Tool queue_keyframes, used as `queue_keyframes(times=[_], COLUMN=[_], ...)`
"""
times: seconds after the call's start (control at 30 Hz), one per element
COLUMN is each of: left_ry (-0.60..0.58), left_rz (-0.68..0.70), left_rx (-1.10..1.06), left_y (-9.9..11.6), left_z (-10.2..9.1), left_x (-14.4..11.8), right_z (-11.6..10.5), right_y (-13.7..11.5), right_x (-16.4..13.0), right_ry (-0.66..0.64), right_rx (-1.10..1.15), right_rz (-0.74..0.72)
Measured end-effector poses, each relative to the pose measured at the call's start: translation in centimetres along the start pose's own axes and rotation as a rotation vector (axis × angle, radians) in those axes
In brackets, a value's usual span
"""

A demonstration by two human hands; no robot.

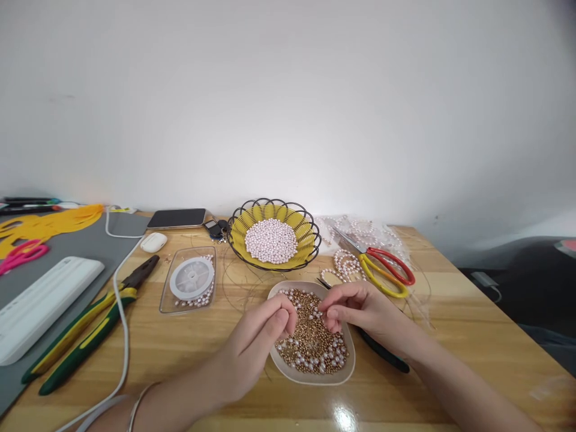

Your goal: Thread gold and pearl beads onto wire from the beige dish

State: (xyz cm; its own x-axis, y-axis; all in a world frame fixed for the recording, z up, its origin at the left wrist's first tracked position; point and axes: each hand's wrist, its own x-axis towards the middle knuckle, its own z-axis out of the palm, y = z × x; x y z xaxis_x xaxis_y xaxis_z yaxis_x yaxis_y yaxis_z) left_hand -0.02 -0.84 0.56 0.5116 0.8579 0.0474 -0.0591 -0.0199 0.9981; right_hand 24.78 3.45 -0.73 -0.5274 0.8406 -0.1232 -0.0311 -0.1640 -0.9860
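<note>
Over a cream bowl [310, 378] of small gold beads [306, 327] and larger pale pearl beads [321, 360], my two hands face each other. My left hand [263, 330] is above the bowl's left side, thumb pressed to curled fingers. Above its right side, my right hand [355, 309] pinches thumb and forefinger together. Whatever either pinch holds is too small or hidden to make out. Partly under my right hand and forearm lies a tool with dark green handles [382, 351]. Beaded strands [346, 267] rest just behind the bowl.
A yellow basket [310, 246] of pink beads stands behind. Scissors [389, 270] lie at right by clear plastic bags. Leftward are a clear box [164, 300] with a thread spool [192, 278], pliers [90, 330], a white cable [123, 336], a phone [176, 218] and a power strip [49, 306].
</note>
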Motion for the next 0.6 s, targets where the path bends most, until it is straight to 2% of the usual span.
queue_keyframes(times=[0.2,0.4,0.6], left_ry=[-0.005,0.01,0.011], left_rz=[-0.008,-0.018,-0.019], left_rx=[0.006,0.025,0.031], left_y=[-0.2,0.2,0.2], left_z=[-0.1,0.0,0.0], left_x=[0.1,0.2,0.2], right_z=[0.4,0.3,-0.5], right_y=[-0.1,-1.2,-1.1], right_x=[-0.5,-0.7,-0.7], right_ry=[0.049,0.068,0.116], right_rx=[-0.239,-0.47,-0.562], right_rz=[0.005,-0.104,-0.132])
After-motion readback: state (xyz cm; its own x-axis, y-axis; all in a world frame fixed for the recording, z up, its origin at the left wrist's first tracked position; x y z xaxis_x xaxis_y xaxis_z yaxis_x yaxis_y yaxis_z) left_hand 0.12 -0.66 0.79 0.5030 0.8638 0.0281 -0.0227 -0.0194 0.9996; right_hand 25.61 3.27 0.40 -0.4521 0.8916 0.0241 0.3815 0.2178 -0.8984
